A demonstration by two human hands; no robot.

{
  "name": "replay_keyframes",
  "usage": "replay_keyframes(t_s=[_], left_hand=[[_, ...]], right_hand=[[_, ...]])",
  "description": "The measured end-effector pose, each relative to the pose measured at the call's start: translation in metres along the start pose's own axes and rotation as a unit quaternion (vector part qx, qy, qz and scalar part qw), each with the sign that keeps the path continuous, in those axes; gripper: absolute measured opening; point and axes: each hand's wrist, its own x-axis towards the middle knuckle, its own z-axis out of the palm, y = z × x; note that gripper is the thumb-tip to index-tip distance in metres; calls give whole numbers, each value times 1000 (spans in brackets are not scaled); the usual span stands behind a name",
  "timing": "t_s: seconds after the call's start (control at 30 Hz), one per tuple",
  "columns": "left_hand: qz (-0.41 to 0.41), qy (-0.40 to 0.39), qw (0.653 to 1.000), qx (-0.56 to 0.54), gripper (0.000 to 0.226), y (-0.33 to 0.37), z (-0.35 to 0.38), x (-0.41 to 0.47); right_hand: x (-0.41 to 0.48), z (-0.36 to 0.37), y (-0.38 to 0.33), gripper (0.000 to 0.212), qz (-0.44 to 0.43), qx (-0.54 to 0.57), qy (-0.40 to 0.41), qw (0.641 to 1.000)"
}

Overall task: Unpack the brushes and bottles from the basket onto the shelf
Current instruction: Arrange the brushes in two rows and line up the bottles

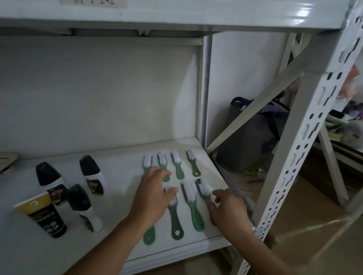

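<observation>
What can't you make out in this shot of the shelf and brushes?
Head view only:
- Basket: out of frame.
- Front-left brush: left hand covers its head.
- Front-right brush: right hand hides its handle.
- Bottle labels: too small and blurred to read.
- Paper label above: cropped by the top edge.

Both forearms are bare to the frame's edge, and the left hand [152, 193] and right hand [228, 211] wear nothing visible.

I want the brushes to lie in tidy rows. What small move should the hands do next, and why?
Probably the right hand should turn the front-row brush at the far right straight. It lies close to the shelf edge, its handle under that hand, while the other green brushes already lie in rows.
</observation>
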Motion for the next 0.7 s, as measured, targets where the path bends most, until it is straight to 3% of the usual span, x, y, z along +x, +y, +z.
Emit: replay_keyframes(t_s=[0.07,0.13,0.27,0.63,0.7], left_hand=[[-41,27,998,26,27,-20,-24,-33],[-56,-44,997,41,29,-43,-35,-68],[-1,-166,986,36,38,-63,-32,-99],[12,-160,985,68,45,-59,-28,-100],[-7,-127,991,31,35,-56,-32,-93]], right_hand=[[-15,-3,-12,6,-60,-34,-7,998],[-31,2,-24,8,-99,-74,-55,991],[-43,15,-36,20,-119,-155,-116,974],[-45,26,-36,29,-115,-180,-122,969],[-45,25,-35,28,-119,-177,-120,970]])
